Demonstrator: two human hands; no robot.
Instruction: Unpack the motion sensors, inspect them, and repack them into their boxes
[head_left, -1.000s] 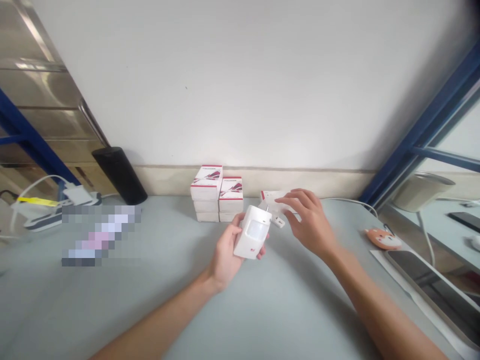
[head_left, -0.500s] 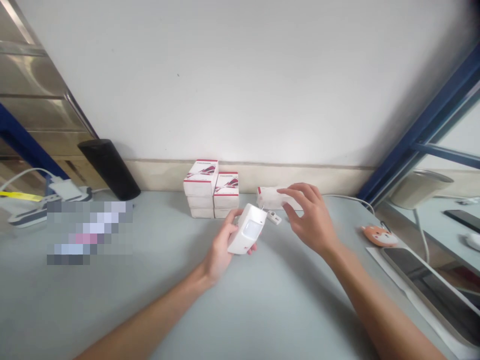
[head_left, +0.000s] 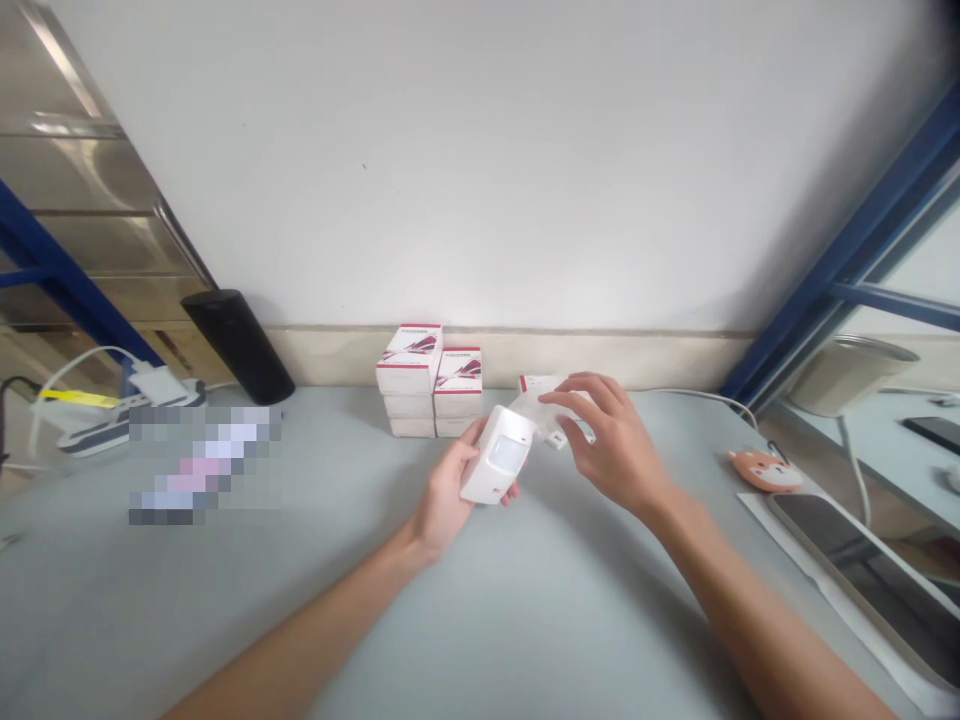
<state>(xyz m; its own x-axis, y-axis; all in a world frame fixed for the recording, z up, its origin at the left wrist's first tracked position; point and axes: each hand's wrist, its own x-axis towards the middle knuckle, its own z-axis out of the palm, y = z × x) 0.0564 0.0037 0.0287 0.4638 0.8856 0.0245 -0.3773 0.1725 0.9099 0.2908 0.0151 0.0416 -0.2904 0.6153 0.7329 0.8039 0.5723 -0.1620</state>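
My left hand is wrapped round a white motion sensor, holding it tilted above the table with its window facing up towards me. Between the thumb and fingers of my right hand is a translucent plastic bag, which reaches to the top end of the sensor. Whether the bag touches the sensor, I cannot tell. A small white plastic part lies on the table below the bag. Behind my right hand is a white and red box, mostly covered by the hand and the bag.
Several white and red boxes are stacked by the wall. On the left are a black cylinder, a power strip and a blurred-out item. A fox-faced pouch and a dark-screened device lie at the right.
My right hand has moved slightly left towards the sensor, and the translucent bag now shows in its fingers. The sensor stays in my left hand. The whole view has shifted a little.
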